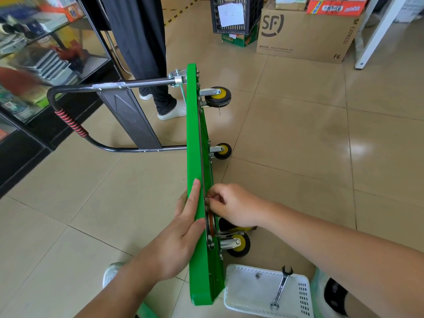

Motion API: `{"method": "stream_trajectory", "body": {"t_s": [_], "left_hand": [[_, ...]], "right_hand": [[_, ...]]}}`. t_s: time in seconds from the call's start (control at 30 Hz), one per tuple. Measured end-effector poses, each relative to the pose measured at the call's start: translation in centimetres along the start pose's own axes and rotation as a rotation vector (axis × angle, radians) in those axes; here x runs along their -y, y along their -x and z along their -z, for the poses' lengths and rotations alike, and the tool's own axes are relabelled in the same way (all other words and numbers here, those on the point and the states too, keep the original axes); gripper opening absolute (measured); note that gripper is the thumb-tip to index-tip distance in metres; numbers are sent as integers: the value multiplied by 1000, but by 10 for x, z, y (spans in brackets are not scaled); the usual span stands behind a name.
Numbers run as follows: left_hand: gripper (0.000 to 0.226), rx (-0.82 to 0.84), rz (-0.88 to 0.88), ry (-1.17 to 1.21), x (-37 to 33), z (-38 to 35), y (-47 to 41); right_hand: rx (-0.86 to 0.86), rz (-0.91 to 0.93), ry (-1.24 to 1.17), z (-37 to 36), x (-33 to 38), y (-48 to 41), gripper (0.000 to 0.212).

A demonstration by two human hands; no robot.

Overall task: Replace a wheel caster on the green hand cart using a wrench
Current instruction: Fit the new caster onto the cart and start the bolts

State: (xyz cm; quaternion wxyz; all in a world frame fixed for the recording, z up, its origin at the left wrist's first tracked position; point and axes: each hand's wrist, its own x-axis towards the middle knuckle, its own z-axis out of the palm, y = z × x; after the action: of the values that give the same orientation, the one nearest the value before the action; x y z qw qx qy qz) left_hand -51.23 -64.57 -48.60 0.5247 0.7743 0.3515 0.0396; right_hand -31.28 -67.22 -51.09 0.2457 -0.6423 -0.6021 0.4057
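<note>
The left hand [183, 228] is lying flat and open, steadying the tipped green plastic cart deck [195, 138] at centre frame — the right hand [231, 204] is pinching a small bolt by hand, the steel wrench [281, 287] resting in the white basket [243, 294].

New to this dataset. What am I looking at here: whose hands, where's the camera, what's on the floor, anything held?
There is no robot: a person works with bare hands, and the single picture comes from a wide-angle camera on their head, looking down. The green hand cart stands on its edge on the tiled floor, its black handle folded out to the left and its yellow-hubbed wheel casters to the right. The left hand lies flat against the deck to steady it. The right hand pinches with its fingers at a small fastener above the near caster; what exactly it grips is too small to tell. The wrench lies unused in the white basket, beside a small nut. Another person's legs stand behind the cart.
</note>
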Motion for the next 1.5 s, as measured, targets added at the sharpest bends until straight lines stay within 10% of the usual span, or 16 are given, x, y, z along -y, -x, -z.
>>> {"method": "stream_trajectory", "body": {"t_s": [0.57,1.5], "left_hand": [[71,-51,-21,13,-1,2,2],[72,-37,20,-19,-2,-1,0]], "right_hand": [[-85,185,174,1,-6,6,23],[-45,-10,-49,5,-3,1,22]]}}
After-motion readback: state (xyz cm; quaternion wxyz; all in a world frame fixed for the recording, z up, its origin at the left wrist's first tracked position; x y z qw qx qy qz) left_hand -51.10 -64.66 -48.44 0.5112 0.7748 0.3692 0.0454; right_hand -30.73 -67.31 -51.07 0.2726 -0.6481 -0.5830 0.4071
